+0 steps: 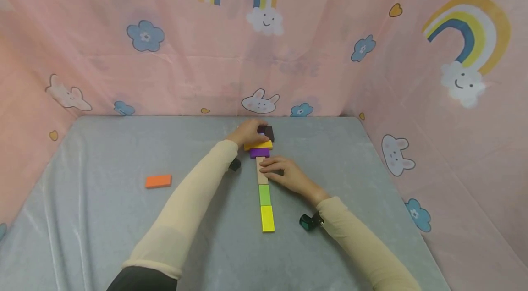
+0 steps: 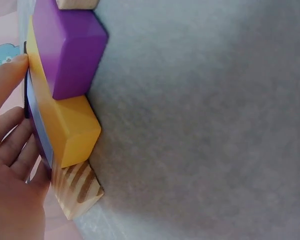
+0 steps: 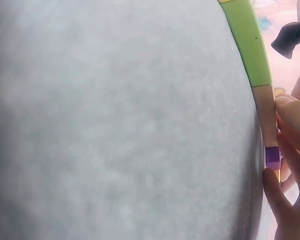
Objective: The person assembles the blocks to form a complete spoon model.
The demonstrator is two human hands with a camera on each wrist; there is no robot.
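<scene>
A line of blocks runs away from me in the head view: yellow (image 1: 267, 218), green (image 1: 265, 195), pale wooden (image 1: 262, 177), purple (image 1: 259, 153) and orange-yellow (image 1: 267, 145). At its far end my left hand (image 1: 246, 132) pinches a dark brown block (image 1: 269, 133) between thumb and fingers. Thin blue and purple edges and a striped wooden block (image 2: 80, 187) show beyond the orange-yellow one in the left wrist view. My right hand (image 1: 290, 174) rests its fingertips on the pale wooden block. One of its fingers (image 3: 274, 187) lies by the purple block.
An orange block (image 1: 158, 181) lies apart on the left side of the grey cloth-covered table (image 1: 103, 227). Pink patterned curtains (image 1: 185, 75) hang along the back and sides. A small black camera (image 1: 310, 222) sits at my right wrist.
</scene>
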